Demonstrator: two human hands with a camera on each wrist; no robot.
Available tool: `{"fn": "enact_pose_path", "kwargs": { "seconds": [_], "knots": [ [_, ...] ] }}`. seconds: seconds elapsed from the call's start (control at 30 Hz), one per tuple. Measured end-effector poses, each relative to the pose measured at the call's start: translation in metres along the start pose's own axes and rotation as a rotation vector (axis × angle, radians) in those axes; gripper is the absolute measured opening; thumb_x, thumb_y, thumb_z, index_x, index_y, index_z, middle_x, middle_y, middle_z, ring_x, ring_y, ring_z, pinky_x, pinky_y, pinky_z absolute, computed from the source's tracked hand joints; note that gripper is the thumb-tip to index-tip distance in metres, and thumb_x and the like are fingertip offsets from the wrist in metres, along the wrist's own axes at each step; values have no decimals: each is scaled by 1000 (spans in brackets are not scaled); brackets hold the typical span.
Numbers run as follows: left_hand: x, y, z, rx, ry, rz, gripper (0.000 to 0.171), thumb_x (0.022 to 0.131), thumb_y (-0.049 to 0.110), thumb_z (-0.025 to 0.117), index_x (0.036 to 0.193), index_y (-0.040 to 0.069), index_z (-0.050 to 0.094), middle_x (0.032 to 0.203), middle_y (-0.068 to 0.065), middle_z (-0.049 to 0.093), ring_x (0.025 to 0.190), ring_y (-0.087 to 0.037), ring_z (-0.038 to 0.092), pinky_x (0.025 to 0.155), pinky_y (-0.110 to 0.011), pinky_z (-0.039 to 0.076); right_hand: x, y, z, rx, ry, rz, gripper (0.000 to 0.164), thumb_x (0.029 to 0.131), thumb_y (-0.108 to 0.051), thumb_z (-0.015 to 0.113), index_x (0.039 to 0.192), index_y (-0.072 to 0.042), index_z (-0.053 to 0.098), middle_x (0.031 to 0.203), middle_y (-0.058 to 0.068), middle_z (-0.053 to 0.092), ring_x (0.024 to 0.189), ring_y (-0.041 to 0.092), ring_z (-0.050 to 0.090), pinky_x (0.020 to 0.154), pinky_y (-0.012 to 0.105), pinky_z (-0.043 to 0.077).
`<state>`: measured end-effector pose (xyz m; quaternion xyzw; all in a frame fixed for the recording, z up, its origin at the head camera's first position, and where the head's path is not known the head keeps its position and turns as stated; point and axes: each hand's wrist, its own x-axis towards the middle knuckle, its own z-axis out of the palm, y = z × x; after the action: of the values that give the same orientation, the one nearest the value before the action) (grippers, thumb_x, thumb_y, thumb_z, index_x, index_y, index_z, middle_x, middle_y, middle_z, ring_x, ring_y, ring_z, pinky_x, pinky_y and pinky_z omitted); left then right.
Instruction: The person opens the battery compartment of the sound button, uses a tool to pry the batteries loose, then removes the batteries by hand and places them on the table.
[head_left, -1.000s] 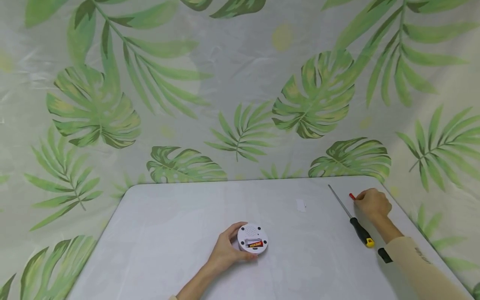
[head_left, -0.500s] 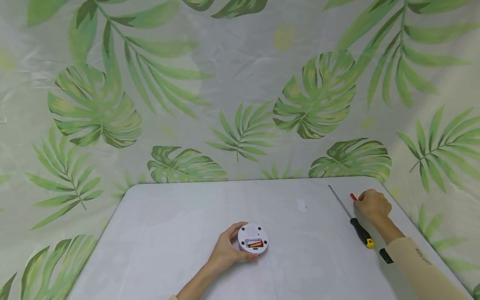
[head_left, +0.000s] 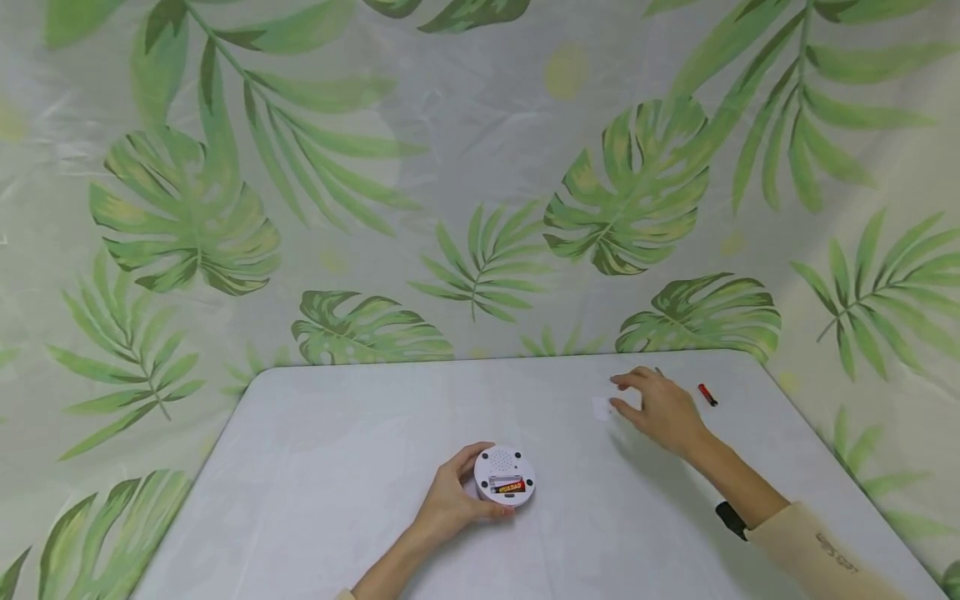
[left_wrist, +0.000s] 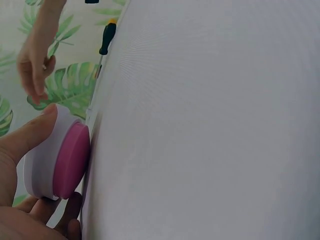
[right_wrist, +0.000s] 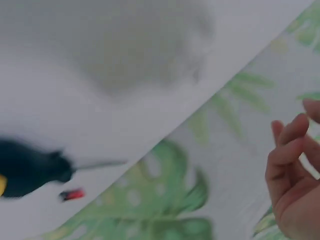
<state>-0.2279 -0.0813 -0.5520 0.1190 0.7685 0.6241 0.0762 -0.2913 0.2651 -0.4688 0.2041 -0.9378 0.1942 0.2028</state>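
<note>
My left hand (head_left: 452,500) grips a round white device (head_left: 504,467) by its sides. The device's back faces up, with speaker holes, dark feet and an uncovered battery slot holding a red battery (head_left: 510,486). In the left wrist view its other face is a pink dome (left_wrist: 71,162), turned toward the table. My right hand (head_left: 663,414) hovers over the table with thumb and fingers apart, holding nothing. Its fingertips are right beside a small white piece (head_left: 601,408).
A red and black battery (head_left: 707,394) lies at the table's far right. The screwdriver (right_wrist: 30,167), black and yellow handled, lies near it, mostly hidden by the right arm in the head view. Behind the white table (head_left: 337,450) hangs a leaf-patterned cloth (head_left: 480,167).
My right hand has let go of the loose battery and moved left across the screwdriver to the small white piece. The left hand and the device have stayed in place.
</note>
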Motion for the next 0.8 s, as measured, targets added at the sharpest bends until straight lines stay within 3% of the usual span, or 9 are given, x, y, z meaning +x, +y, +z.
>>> {"fn": "enact_pose_path", "kwargs": {
  "seconds": [0.13,0.33,0.57,0.8],
  "knots": [
    [0,0,0,-3,-3,3,94,61,7,98,144,14,55,134,1,72,128,-15,59,117,-29,28,-3,-46,16,163,-65,-166,31,87,-16,82,117,-9,75,104,2,73,60,-7,44,53,18,40],
    [1,0,-1,-6,-14,26,94,63,8,98,146,9,53,135,-2,71,131,-21,58,119,-49,28,-14,-91,36,320,-211,-287,30,90,-20,80,118,-13,75,113,-1,72,61,-9,44,56,13,41],
    [0,1,-1,-9,-24,21,95,64,10,98,147,7,51,138,-2,70,137,-28,54,120,-57,21,-23,-110,56,281,-219,-395,22,87,-16,83,108,-13,78,106,-5,68,56,-4,44,55,7,36],
    [-1,2,-3,-32,-34,13,95,65,9,97,148,6,50,140,-4,68,140,-30,52,121,-62,19,-28,-114,66,250,-269,-367,16,89,-17,81,105,-15,81,102,-6,64,62,-9,37,56,10,35]
  ]
}}
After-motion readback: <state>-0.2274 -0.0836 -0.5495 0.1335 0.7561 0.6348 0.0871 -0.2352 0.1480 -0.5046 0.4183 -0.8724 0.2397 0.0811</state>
